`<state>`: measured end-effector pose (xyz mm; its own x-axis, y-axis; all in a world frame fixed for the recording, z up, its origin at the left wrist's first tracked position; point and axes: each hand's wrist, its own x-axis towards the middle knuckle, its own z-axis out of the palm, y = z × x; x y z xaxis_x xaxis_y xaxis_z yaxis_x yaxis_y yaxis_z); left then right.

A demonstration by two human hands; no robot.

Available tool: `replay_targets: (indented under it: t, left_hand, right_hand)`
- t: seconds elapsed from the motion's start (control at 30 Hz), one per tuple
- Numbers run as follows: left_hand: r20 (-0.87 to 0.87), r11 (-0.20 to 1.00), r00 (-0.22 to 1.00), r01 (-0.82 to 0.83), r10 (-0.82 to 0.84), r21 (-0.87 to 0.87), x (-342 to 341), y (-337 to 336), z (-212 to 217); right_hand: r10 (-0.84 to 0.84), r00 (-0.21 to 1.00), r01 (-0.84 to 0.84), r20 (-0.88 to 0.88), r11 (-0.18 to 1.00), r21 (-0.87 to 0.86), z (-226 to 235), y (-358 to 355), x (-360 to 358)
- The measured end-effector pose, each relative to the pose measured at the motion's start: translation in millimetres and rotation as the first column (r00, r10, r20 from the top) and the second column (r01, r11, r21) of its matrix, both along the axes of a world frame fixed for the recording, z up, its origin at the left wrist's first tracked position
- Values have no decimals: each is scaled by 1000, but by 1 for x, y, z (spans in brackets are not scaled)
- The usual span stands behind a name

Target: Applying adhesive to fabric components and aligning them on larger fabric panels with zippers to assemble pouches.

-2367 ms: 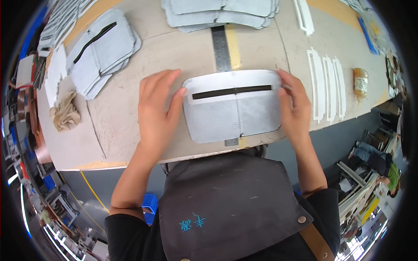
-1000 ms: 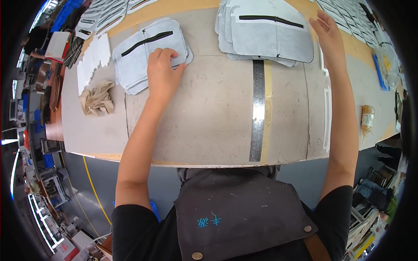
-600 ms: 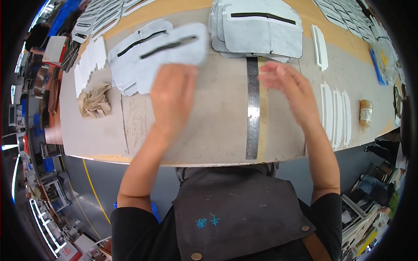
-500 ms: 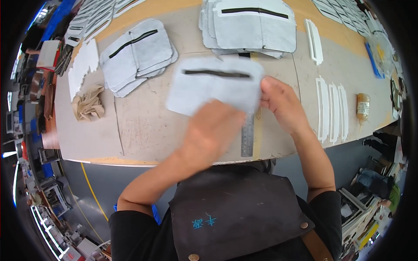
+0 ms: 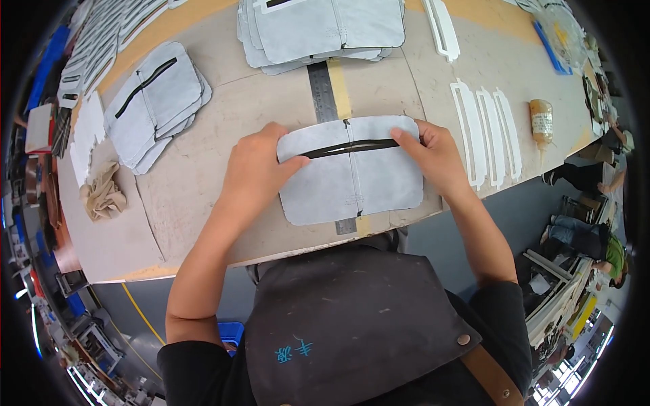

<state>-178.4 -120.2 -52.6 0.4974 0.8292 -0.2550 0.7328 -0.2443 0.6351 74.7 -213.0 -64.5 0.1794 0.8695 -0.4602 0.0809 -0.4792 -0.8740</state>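
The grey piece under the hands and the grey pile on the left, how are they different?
The grey zippered panel is a single piece lying straight across the metal ruler, with the left hand and right hand on its ends. The left pile is several pieces stacked, tilted, untouched. Both are grey with a dark zipper slot.

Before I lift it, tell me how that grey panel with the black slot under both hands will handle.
The grey panel is probably floppy: it looks thin and lies flat over the steel ruler. It seems light, like the stacked pieces nearby. It likely won't roll or tip; the left hand and right hand press its ends flat.
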Motion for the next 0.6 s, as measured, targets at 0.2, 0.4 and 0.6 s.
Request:
replay_targets:
  t: [0.2,0.4,0.6]
  left_hand:
    - [369,917,860,-395,351,48,-5,-30,-20]
    - [412,884,865,-404,287,233,-4,-37,-29]
    - [264,864,940,-308,214,398,3,-41,-37]
  right_hand:
    - [-258,895,136,363,935,329,-17,-9,-17]
    - [-312,786,47,534,891,452,-14,-13,-23]
    - [-170,685,-24,708,966,256,-6,-15,-12]
